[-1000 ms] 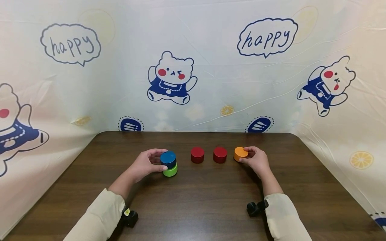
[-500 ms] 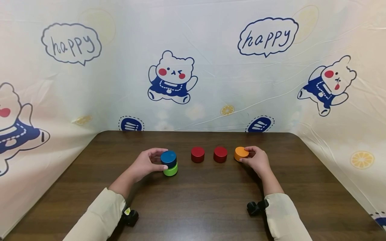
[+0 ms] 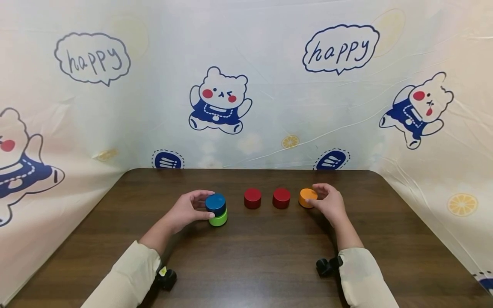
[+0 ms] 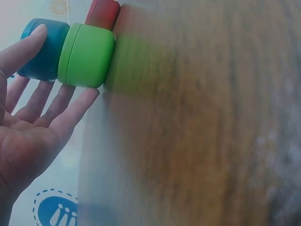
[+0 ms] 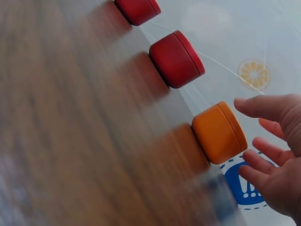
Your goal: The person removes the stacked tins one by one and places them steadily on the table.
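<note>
In the head view my left hand [image 3: 187, 211] holds a blue round container [image 3: 215, 204] that sits on top of a green one [image 3: 218, 219]. The left wrist view has the thumb pressed on the blue container's side and the fingers along the far side of the stack. At the right, an orange round container [image 3: 308, 198] stands upright on the table. My right hand [image 3: 329, 202] is beside it with spread fingers; in the right wrist view the thumb and fingers stand off the orange container [image 5: 218, 133], and nothing is held.
Two red round containers, the left one [image 3: 252, 198] and the right one [image 3: 281, 198], stand in a row between the hands on the dark wooden table [image 3: 246, 256]. A printed cloth [image 3: 269, 111] with bears hangs behind and at both sides.
My right hand has loosened from the orange container, its fingers lifting away from the far side. The left hand and the stack stay in place.
</note>
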{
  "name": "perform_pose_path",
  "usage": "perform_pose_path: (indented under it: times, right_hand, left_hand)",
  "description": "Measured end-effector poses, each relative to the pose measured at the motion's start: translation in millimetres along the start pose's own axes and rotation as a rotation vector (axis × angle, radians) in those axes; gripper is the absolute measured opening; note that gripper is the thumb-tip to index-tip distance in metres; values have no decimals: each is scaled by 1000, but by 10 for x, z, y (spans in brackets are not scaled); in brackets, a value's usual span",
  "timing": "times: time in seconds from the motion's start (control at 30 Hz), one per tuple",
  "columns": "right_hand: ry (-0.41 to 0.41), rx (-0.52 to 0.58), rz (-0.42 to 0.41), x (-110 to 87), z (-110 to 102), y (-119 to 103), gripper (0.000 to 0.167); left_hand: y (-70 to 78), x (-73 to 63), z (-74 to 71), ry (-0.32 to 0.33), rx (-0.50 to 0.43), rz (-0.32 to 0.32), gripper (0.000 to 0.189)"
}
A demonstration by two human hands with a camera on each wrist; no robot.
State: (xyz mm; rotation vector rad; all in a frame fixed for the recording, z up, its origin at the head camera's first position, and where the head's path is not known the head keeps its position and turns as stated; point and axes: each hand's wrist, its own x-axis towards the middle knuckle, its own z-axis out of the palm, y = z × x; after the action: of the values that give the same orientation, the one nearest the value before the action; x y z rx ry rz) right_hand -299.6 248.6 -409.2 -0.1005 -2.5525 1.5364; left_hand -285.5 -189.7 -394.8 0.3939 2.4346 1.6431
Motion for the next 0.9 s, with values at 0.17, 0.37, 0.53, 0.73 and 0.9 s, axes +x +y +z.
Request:
perform_pose_path:
  times: [0.17, 0.37, 0.53, 0.73, 0.9]
  right_hand:
    - [23, 7, -35, -14, -3, -43, 53]
    - [35, 15, -74, -38, -9, -118, 51]
    - [35, 24, -116, -64, 14, -185, 50]
    - [2, 64, -152, -91, 77, -263, 49]
    - [-19, 73, -173, -124, 126, -369, 50]
  left_hand:
    - [2, -11, -2, 1, -10, 3, 64]
    - [3, 2, -4, -2, -5, -1, 69]
    - [-9, 24, 4, -5, 18, -12, 71]
    - [-17, 31, 7, -9, 31, -27, 68]
    - [-22, 34, 4, -11, 30, -24, 68]
